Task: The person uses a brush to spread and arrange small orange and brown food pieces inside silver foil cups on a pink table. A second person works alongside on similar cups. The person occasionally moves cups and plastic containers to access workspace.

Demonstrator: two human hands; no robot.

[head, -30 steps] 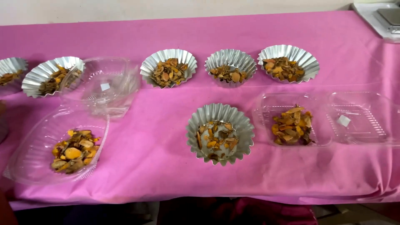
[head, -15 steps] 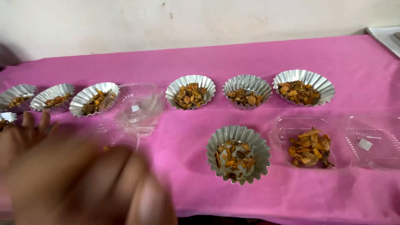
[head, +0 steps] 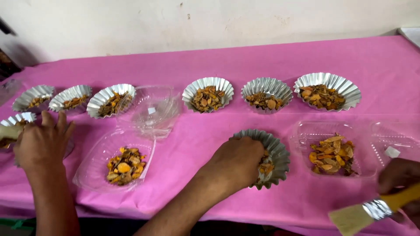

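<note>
My right hand (head: 236, 162) grips the near rim of a pleated foil cup (head: 278, 154) of orange-brown dried pieces, in the front middle of the pink table. My left hand (head: 41, 144) lies at the far left, fingers spread, back up, over a clear plastic lid (head: 68, 148) next to a foil cup (head: 19, 118). A pale object (head: 8, 131) pokes out beside this hand; whether the hand holds it is hidden. Between my hands a clear plastic tray (head: 94, 168) holds a small heap of the same dried pieces (head: 124, 164).
Several filled foil cups (head: 208, 94) stand in a row at the back, with an empty clear tub (head: 153, 111) among them. A hinged clear box (head: 332, 153) with dried pieces sits right. Another person's hand (head: 400, 177) at the lower right holds a yellow-handled brush (head: 367, 212).
The view has tilted up and shifted left. My blurred hand near the camera has gone down to the table; both hands are now on it, the right one on the front foil cup. The brush hand has appeared.
</note>
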